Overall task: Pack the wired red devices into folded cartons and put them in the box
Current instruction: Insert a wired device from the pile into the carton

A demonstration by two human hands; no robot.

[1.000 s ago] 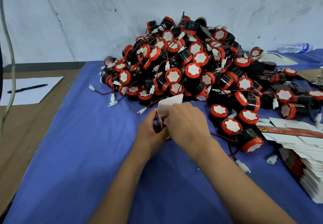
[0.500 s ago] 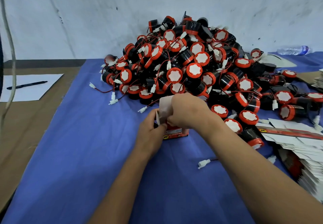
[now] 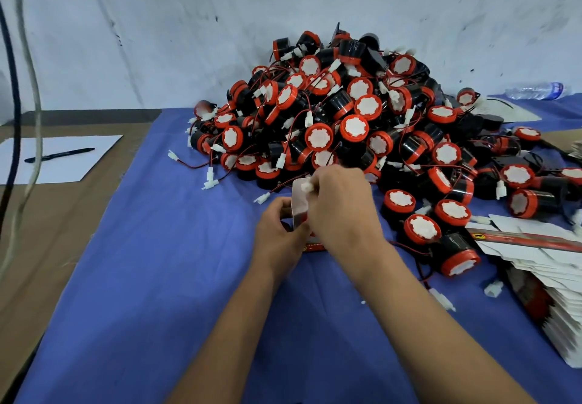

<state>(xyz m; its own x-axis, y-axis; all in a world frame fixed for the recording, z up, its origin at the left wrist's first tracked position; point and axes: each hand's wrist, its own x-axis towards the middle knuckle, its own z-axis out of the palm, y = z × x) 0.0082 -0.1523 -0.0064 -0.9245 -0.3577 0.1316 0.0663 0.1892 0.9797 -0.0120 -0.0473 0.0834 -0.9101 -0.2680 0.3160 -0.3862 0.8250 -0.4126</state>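
Note:
A big heap of red-and-black wired devices [image 3: 356,126] lies on the blue cloth [image 3: 157,277] in front of the wall. Just before the heap stands a small red carton [image 3: 299,205] with its white top flap raised. My left hand [image 3: 277,233] grips the carton's left side. My right hand [image 3: 340,208] sits over the carton's open top and pinches a white wire connector [image 3: 306,187] at the flap. The device inside the carton is hidden by my right hand. No outer box shows.
A stack of flat unfolded cartons [image 3: 548,277] lies at the right edge. Loose devices [image 3: 453,246] and connectors lie between it and my hands. A white sheet with a black pen [image 3: 59,155] lies on the brown table at left. A water bottle [image 3: 538,90] rests far right.
My right hand shifted over the carton's top and now pinches the white connector there. The loose connector seen on the cloth near my right forearm is gone from there. The left hand kept its grip.

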